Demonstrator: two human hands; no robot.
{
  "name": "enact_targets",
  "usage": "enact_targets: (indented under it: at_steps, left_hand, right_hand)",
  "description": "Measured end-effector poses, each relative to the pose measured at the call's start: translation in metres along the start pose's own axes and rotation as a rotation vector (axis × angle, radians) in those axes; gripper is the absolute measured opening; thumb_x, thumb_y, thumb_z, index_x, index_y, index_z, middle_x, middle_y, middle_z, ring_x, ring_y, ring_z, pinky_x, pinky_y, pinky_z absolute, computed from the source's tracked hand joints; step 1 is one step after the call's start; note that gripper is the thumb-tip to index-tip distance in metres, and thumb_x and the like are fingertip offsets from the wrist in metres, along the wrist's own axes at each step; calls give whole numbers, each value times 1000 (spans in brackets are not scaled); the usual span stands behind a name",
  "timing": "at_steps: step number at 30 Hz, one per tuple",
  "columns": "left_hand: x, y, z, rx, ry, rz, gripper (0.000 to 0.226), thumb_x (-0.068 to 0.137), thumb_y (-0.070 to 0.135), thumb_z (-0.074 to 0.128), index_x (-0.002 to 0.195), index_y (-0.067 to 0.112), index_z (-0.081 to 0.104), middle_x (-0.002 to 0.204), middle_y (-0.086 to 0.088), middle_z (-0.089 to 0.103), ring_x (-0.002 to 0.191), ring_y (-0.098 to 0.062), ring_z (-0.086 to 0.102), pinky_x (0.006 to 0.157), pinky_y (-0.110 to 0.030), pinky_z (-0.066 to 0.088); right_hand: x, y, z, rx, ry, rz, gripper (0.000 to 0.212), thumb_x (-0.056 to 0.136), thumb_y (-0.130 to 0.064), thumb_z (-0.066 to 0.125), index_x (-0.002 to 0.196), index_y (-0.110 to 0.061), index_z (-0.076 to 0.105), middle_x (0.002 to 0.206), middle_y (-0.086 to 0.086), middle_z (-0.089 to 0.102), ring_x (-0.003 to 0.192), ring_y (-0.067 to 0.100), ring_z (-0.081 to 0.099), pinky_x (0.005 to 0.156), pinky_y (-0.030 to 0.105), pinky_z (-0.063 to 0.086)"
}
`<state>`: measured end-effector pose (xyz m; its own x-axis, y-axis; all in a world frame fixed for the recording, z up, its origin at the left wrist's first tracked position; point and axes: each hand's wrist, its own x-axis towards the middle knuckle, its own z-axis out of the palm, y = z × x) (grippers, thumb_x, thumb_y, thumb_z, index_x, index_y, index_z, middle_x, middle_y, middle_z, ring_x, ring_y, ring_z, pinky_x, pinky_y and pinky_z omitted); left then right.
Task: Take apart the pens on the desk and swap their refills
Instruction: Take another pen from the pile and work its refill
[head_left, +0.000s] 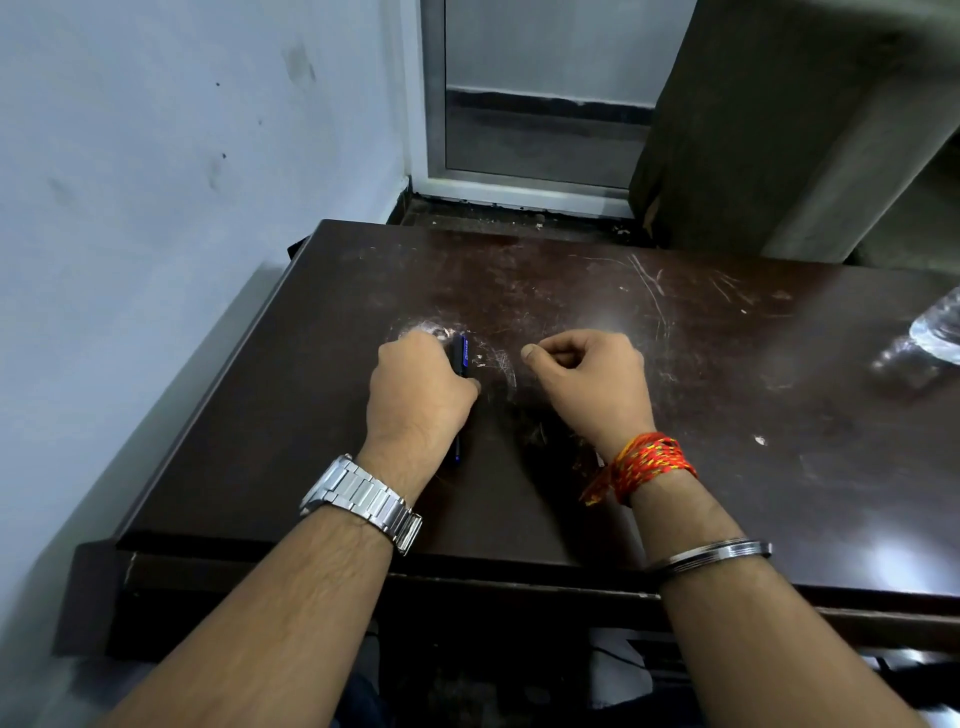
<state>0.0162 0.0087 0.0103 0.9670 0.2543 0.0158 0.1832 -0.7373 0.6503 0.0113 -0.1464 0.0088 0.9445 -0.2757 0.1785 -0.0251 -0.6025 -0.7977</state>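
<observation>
A dark pen (460, 355) with a blue clip lies near the middle of the dark brown desk (727, 415), pointing toward me. My left hand (418, 387) rests over it with fingers curled around its barrel; the pen's blue-tipped end (456, 456) shows below my palm. My right hand (587, 382) hovers just to the right, fingers curled in a loose fist, thumb tip against the index finger. Whether it holds anything small is hidden. No second pen is visible.
A clear plastic bottle (930, 332) lies at the desk's right edge. A pale wall runs along the left side. Behind the desk are a metal-framed door (535, 104) and a dark curtain (753, 119).
</observation>
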Motion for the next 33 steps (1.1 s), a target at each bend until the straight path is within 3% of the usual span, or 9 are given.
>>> enact_targets:
  at_steps: [2, 6, 12, 15, 19, 23, 28, 31, 33]
  left_hand:
    - [-1, 0, -1, -1, 6, 5, 26, 72, 33, 85, 80, 12, 72, 76, -6, 69, 71, -24, 68, 52, -28, 48]
    - [-5, 2, -2, -31, 66, 22, 23, 72, 32, 85, 69, 14, 71, 62, 0, 63, 57, -16, 60, 42, -22, 36]
    - [-9, 6, 0, -90, 63, 65, 18, 75, 30, 84, 69, 16, 75, 69, -1, 71, 69, -19, 69, 58, -26, 50]
    - [-10, 8, 1, -104, 53, 63, 15, 76, 31, 84, 77, 17, 77, 76, -3, 73, 73, -19, 70, 64, -28, 56]
    - [-12, 9, 2, -107, 48, 65, 13, 78, 30, 83, 76, 19, 77, 76, 0, 73, 69, -15, 67, 61, -23, 49]
    - [-13, 9, 1, -111, 41, 66, 13, 78, 30, 84, 76, 19, 77, 77, 0, 73, 72, -15, 69, 66, -26, 54]
    - [-14, 10, 2, -122, 32, 74, 16, 77, 31, 84, 70, 21, 74, 70, 5, 68, 69, -12, 65, 64, -23, 50]
    - [-15, 9, 5, -145, 26, 95, 17, 77, 31, 82, 67, 22, 72, 65, 8, 66, 64, -9, 66, 61, -22, 53]
    - [-16, 10, 8, -189, 28, 149, 16, 78, 31, 81, 68, 23, 73, 58, 11, 66, 56, -1, 63, 57, -16, 53]
  right_hand:
    - [1, -1, -4, 12, 26, 19, 19, 84, -37, 72, 74, -21, 77, 60, -12, 66, 65, 2, 62, 61, 13, 43]
    - [6, 1, -22, 38, 87, 90, 24, 85, -36, 70, 64, -25, 71, 60, -12, 67, 61, 0, 62, 55, 15, 44]
    - [10, 10, -37, -66, 82, 173, 19, 84, -27, 69, 65, -24, 70, 65, -9, 65, 82, 14, 66, 73, 25, 50]
    - [10, 11, -41, -117, 66, 205, 18, 84, -23, 68, 66, -22, 71, 74, 2, 69, 92, 23, 68, 78, 31, 57]
    - [9, 11, -43, -212, 46, 254, 12, 80, -17, 69, 74, -11, 77, 85, 14, 72, 82, 22, 66, 69, 24, 48]
    - [9, 11, -42, -224, 28, 278, 12, 80, -19, 71, 79, -8, 77, 92, 15, 72, 81, 24, 67, 73, 28, 54]
    - [13, 19, -37, -305, -44, 321, 29, 82, -24, 72, 100, -2, 70, 108, 20, 67, 86, 26, 59, 70, 26, 46]
    - [12, 19, -37, -306, -41, 305, 27, 84, -25, 71, 98, -2, 70, 103, 20, 68, 86, 26, 61, 71, 27, 49]
    - [10, 14, -37, -258, 38, 229, 19, 83, -26, 70, 83, -7, 73, 87, 15, 70, 78, 24, 66, 70, 29, 54]
